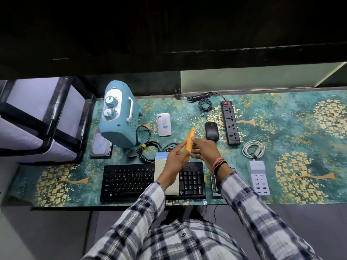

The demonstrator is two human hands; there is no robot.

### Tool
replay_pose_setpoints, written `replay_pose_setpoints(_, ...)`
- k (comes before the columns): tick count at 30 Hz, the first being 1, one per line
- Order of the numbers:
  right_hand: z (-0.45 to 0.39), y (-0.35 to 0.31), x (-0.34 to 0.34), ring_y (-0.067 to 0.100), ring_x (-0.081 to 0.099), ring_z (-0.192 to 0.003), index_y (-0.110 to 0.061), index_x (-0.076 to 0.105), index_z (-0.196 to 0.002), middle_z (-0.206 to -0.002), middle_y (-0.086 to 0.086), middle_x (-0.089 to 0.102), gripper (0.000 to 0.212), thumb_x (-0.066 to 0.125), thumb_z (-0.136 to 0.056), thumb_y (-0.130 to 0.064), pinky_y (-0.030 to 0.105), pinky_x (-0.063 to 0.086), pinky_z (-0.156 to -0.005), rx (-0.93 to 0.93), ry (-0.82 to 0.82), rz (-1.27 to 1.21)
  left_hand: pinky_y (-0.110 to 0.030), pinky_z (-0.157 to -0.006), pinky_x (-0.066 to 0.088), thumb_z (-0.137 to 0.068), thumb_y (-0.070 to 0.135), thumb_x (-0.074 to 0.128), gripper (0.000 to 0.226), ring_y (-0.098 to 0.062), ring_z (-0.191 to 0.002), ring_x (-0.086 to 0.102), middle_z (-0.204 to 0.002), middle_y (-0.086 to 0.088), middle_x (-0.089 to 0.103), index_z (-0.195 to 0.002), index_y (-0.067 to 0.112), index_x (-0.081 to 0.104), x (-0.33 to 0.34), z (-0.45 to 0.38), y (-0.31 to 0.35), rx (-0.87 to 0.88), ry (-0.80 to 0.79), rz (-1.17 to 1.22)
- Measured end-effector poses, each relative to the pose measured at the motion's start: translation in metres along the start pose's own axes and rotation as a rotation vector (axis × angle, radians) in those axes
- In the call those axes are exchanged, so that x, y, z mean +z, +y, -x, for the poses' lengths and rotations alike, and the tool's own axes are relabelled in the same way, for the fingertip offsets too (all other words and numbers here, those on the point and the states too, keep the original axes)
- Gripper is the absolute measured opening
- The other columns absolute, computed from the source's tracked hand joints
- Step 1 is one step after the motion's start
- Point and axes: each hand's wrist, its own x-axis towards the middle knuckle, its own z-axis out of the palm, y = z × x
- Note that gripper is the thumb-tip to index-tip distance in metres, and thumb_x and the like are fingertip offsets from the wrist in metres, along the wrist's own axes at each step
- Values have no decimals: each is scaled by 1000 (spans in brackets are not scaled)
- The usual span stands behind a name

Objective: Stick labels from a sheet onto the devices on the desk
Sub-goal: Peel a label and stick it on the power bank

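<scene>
A long, flat, yellow-orange plastic device (189, 142) is held up in the middle of the frame, tilted, above the black keyboard (131, 180). It is gripped low down by the left hand (175, 159), fingers curled round it. The right hand (205, 150) is curled on its right side. A pale label sheet (161, 166) with a blue top lies on the keyboard.

The desk (281, 113) wears a green cover with gold flower trees. At 12 o'clock all is very dark, with a long dark ledge (225, 51) across it. At 2 o'clock a pale green wall panel (244, 77) catches light. At 9 o'clock stands a black-framed rack (47, 117) with pale sides. At 7 o'clock lies grey floor (47, 231).
</scene>
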Motion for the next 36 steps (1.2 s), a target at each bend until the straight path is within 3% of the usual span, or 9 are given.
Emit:
replay_pose_setpoints(3, -1, 1, 2, 35, 73, -82, 5, 69, -91, -96, 26, 73, 22, 72, -87, -17, 42, 61, -73, -24, 27, 80, -22, -75, 55, -86, 24, 78, 60, -12, -100, 63, -119, -3, 56, -141, 32, 57, 1, -2, -5, 97, 51, -193)
replay_pose_setpoints(6, -8, 7, -5, 35, 71, -81, -1, 68, -87, -96, 25, 71, 6, 67, -90, -7, 47, 60, -74, -19, 106, 61, -31, -80, 58, -86, 29, 79, 61, -22, -109, 64, -124, -6, 57, -141, 25, 52, -1, -4, -7, 35, 51, -123)
replay_pose_setpoints(8, -11, 8, -10, 32, 68, -82, -1, 69, -93, -95, 21, 71, 9, 63, -93, -7, 52, 58, -80, -1, 115, 29, -37, -82, 58, -93, 31, 73, 46, -23, -99, 69, -118, -9, 64, -133, 16, 58, -5, -5, -8, -70, 39, -5)
replay_pose_setpoints(11, -12, 12, -15, 30, 67, -86, -2, 69, -99, -101, 17, 71, 12, 61, -95, -9, 52, 57, -85, 11, 134, 29, -30, -69, 54, -100, 24, 65, 22, -21, -81, 65, -96, -11, 68, -107, 3, 66, -8, -2, -12, -186, -42, 33)
replay_pose_setpoints(16, -13, 16, -15, 35, 69, -97, 1, 64, -117, -111, 18, 70, 27, 64, -94, -13, 52, 58, -86, 22, 111, -9, -24, -66, 54, -102, 4, 57, 14, -18, -66, 62, -78, -12, 64, -94, -6, 64, -4, -10, -14, -221, 14, 147)
replay_pose_setpoints(22, -5, 17, -24, 19, 57, -65, -2, 61, -110, -81, 10, 63, 22, 64, -93, -16, 30, 49, -58, 26, 204, -17, -23, -58, 47, -101, -5, 50, 10, -15, -52, 54, -73, -10, 55, -94, -5, 57, 5, -61, 3, -214, 195, 60)
replay_pose_setpoints(26, 4, 23, -42, 21, 57, -67, -2, 62, -110, -81, 11, 63, 19, 61, -93, -12, 32, 49, -59, 73, 254, 38, -23, -55, 48, -100, -6, 54, 3, -15, -56, 53, -81, -8, 57, -98, -5, 54, 6, -102, 12, -245, 268, 63)
replay_pose_setpoints(30, 15, 28, -60, 20, 54, -65, 1, 63, -109, -81, 12, 61, 18, 59, -93, -6, 30, 45, -56, 88, 283, 54, -22, -48, 42, -99, -6, 56, 32, -14, -57, 54, -87, -5, 58, -128, -14, 47, 8, -136, 10, -307, 316, 47)
replay_pose_setpoints(36, 19, 32, -73, 22, 57, -70, -3, 63, -112, -85, 13, 66, 19, 60, -94, -8, 32, 52, -59, 100, 342, 72, -23, -47, 41, -98, -3, 61, 24, -14, -56, 58, -79, -7, 65, -119, -8, 53, 10, -147, 2, -384, 386, 61)
